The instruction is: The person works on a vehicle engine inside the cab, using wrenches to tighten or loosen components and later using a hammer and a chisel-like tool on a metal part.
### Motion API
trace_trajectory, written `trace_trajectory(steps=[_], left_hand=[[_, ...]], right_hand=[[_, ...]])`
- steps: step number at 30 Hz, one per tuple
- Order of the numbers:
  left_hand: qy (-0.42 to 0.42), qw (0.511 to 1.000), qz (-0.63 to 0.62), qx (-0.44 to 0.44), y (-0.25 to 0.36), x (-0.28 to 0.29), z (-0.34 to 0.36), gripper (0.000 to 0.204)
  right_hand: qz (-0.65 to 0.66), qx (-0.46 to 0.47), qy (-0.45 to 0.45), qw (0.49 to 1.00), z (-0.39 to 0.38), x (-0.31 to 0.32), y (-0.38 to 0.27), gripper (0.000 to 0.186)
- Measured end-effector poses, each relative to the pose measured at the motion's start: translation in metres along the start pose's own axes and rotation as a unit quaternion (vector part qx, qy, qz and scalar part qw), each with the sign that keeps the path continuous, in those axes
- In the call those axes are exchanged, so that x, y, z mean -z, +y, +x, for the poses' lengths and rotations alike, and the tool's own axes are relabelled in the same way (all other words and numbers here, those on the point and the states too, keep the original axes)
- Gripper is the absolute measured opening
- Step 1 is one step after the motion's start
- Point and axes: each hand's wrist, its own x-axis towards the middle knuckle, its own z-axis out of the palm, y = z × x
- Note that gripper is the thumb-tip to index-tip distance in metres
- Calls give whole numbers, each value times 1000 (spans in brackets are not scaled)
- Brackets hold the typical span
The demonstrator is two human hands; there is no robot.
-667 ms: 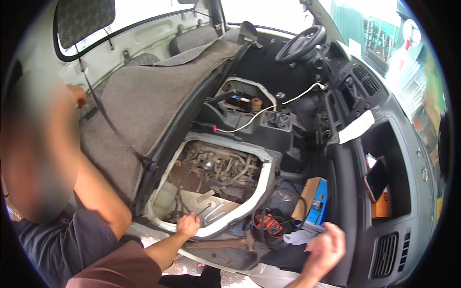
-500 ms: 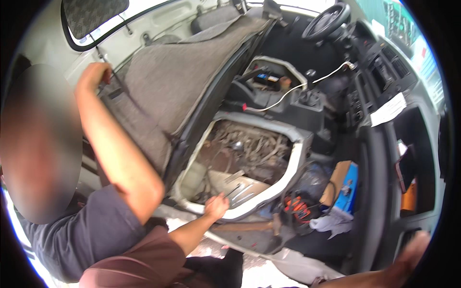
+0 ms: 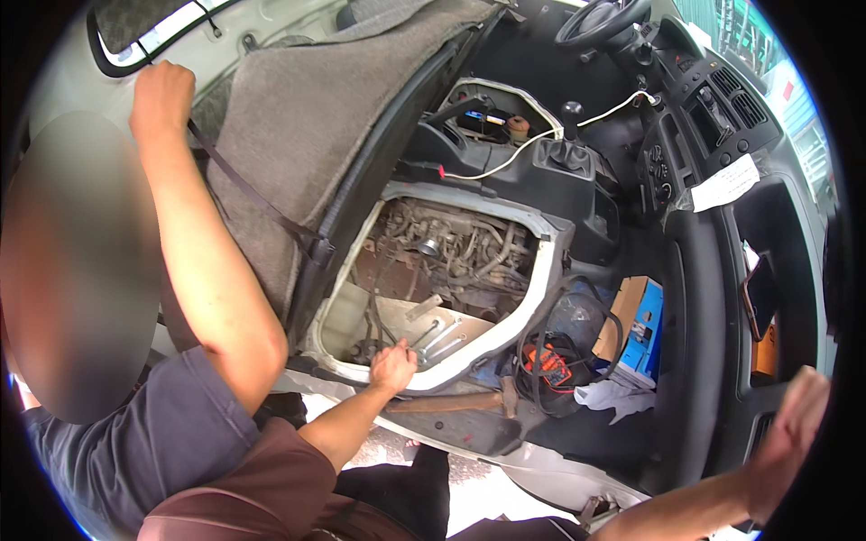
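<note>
- While the left hand (image 3: 393,367) reaches in over the near side of the white-rimmed opening (image 3: 547,261), its fingers are bunched narrow at the near end of a slim tool (image 3: 424,334); whether they close round it I cannot tell

- That tool lies on or just over a pale metal panel (image 3: 474,323) beside the engine (image 3: 451,243), with two silver wrenches (image 3: 442,336) just to its right

- Right hand (image 3: 798,410) is raised at the far right, well apart from the tools; it is blurred, so I cannot tell how wide it stands or whether it holds anything

- Step in hand, as I read it: handling tools at the opening, though whether picking up or laying down is unclear

- Next move, in my judgement, calls for a settled grasp on the tool's near end, keeping off the wrenches

- Co-worker's hand (image 3: 164,95) is up by the tilted seat (image 3: 289,126), while a wooden-handled hammer (image 3: 451,403) lies just outside the opening
</note>
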Motion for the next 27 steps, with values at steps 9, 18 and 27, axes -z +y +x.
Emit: trace_trajectory(steps=[9, 18, 27], left_hand=[[13, 1000, -2, 1, 4, 0, 2, 35], [19, 1000, -25, -3, 0, -5, 6, 29], [51, 981, -183, -50, 33, 5, 60, 35]], right_hand=[[-105, -313, -1, 944, -75, -50, 160, 60], [-276, -429, -92, 855, -148, -85, 370, 48], [-598, -302, -270, 692, -170, -179, 510, 94]])
